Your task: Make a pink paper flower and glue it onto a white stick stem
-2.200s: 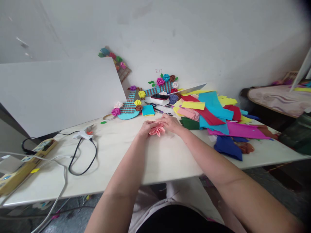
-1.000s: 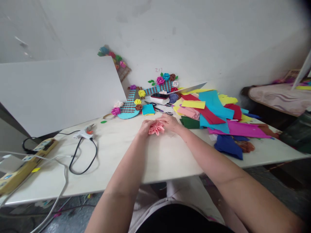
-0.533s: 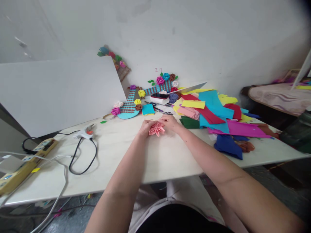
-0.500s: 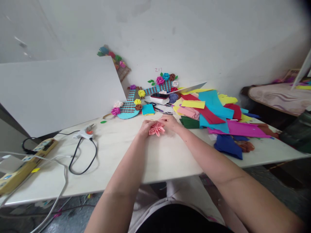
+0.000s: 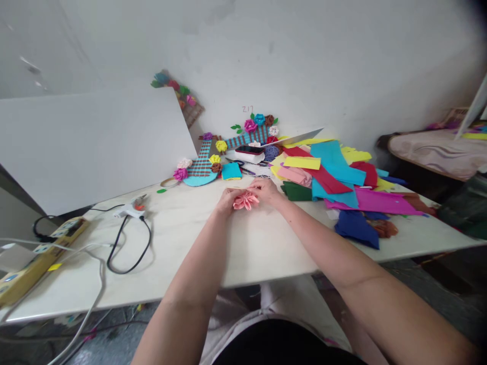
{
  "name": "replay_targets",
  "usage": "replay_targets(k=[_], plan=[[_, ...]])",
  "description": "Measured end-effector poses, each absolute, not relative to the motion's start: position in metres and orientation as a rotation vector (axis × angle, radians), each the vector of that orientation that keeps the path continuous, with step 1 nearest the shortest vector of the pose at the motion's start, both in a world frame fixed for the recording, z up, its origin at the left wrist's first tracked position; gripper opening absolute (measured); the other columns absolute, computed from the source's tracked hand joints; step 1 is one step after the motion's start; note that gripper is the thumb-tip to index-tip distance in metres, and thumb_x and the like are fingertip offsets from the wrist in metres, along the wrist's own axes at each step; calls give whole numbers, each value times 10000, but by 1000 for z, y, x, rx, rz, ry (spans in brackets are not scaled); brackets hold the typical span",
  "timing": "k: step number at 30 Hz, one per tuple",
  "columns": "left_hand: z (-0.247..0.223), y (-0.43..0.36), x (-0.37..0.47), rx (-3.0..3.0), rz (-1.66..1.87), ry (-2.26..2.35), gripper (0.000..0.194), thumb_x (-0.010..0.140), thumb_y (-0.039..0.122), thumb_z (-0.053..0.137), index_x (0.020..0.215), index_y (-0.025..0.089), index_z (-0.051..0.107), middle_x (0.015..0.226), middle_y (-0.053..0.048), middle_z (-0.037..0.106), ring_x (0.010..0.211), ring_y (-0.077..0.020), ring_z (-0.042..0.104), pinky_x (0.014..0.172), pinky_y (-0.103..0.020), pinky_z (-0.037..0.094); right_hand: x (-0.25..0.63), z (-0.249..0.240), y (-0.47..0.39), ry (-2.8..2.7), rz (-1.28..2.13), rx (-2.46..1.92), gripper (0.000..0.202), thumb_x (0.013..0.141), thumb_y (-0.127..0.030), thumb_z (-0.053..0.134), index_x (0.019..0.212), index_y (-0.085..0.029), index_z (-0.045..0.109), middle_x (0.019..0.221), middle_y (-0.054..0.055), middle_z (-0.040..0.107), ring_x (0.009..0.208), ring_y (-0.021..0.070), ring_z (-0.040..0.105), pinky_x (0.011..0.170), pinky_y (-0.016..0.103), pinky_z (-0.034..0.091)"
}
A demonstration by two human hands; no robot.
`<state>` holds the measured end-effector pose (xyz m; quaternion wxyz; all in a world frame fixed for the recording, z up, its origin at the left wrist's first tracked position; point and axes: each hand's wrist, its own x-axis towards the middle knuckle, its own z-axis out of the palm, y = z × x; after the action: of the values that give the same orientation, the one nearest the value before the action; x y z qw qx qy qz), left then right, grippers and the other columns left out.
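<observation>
A pink paper flower with pointed petals is held between both hands over the white table. My left hand grips its left side, fingers closed. From the upper right, my right hand pinches the flower's edge; its fingertips are partly hidden behind the petals. Just beyond the hands lies a small stack of blue paper squares with yellow showing beneath. Folded dark green paper is close to the right of my right hand.
Coloured paper is heaped at the right. Behind stand flower-trimmed blue craft pieces and a phone on a white box. At the left are a glue gun with a looping cord, a power strip and a white board.
The flower has tilted slightly in my fingers, its petals now looking flatter and more bunched. Both hands stay in nearly the same place.
</observation>
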<state>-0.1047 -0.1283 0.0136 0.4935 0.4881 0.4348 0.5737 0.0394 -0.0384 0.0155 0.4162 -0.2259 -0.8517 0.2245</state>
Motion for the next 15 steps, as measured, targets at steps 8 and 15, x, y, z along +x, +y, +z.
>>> replay_targets(k=[8, 15], plan=[[13, -126, -105, 1140, 1417, 1074, 312, 649, 356, 705, 609, 48, 667, 460, -79, 580, 342, -74, 384, 381, -229, 180, 40, 18, -43, -2114, 478, -549, 82, 747, -187, 679, 705, -196, 748, 762, 29, 690, 699, 135, 607, 637, 240, 430], [12, -124, -102, 1014, 1509, 1086, 378, 580, 417, 793, 600, 71, 643, 537, -77, 614, 452, -104, 516, 449, -229, 323, 38, 16, -43, -2107, 417, -590, 100, 735, -168, 674, 699, -211, 756, 764, 23, 696, 690, 130, 600, 591, 229, 401]])
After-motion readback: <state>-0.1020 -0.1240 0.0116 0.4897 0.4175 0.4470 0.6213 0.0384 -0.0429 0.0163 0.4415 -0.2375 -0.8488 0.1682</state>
